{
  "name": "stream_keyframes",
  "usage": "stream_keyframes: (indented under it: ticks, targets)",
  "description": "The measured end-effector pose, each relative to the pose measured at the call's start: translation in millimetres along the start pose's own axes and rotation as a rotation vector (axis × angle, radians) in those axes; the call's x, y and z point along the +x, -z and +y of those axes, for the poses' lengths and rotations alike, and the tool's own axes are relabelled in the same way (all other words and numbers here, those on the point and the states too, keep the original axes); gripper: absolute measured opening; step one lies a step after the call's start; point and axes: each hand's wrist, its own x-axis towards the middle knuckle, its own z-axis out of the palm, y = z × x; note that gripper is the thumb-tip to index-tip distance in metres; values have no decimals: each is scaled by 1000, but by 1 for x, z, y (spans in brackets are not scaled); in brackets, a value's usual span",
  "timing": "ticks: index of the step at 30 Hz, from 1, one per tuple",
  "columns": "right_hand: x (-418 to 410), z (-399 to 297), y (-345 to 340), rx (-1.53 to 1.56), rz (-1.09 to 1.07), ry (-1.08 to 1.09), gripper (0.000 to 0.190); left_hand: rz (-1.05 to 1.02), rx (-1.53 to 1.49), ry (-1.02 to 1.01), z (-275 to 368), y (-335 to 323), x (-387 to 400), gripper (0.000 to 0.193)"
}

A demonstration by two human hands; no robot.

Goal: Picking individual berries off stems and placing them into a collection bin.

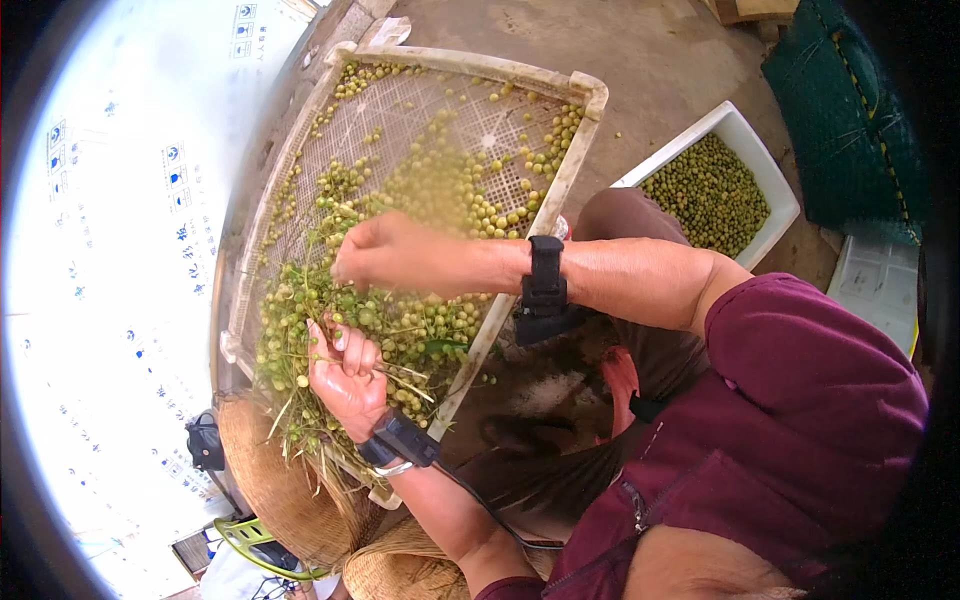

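A large plastic mesh tray (pixel 480 69) lies before me, strewn with round yellow-green berries (pixel 431 176). At its near left part is a heap of berry-laden stems (pixel 281 337). My left hand (pixel 349 371), palm up, is closed around thin stems that stick out beside the fingers, some with green berries near the thumb. Just above it, my right hand (pixel 382 251) is over the heap, blurred, its fingers curled in towards the berries; whether it grips any is not visible.
On the floor at the right stands a white box (pixel 784 214) full of green berries. Behind it is a dark green container (pixel 840 112). Woven baskets (pixel 277 480) stand by the tray's lower left corner, near a green plastic chair (pixel 251 536). White printed panels (pixel 127 225) line the left side.
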Motion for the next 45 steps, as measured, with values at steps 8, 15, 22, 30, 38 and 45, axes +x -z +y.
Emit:
stream_keyframes:
  ticks: [8, 15, 22, 30, 38, 45]
  targets:
    - [17, 6, 31, -426, 318, 190, 36, -159, -23, -41, 4, 3, -2, 34]
    - [11, 15, 19, -208, -101, 30, 33, -141, 19, -50, 1, -12, -3, 73]
    - [11, 23, 5, 335, -227, -106, 32, -118, 40, -59, -1, -29, -10, 69]
    - [13, 21, 2, 145, -138, -124, 28, -52, 142, -114, -6, -24, -6, 29]
    - [8, 27, -8, 25, -138, -12, 18, 273, 419, -301, -20, -27, -5, 14]
    - [15, 34, -5, 464, -52, -152, 11, 255, 491, -441, -32, -39, -7, 19]
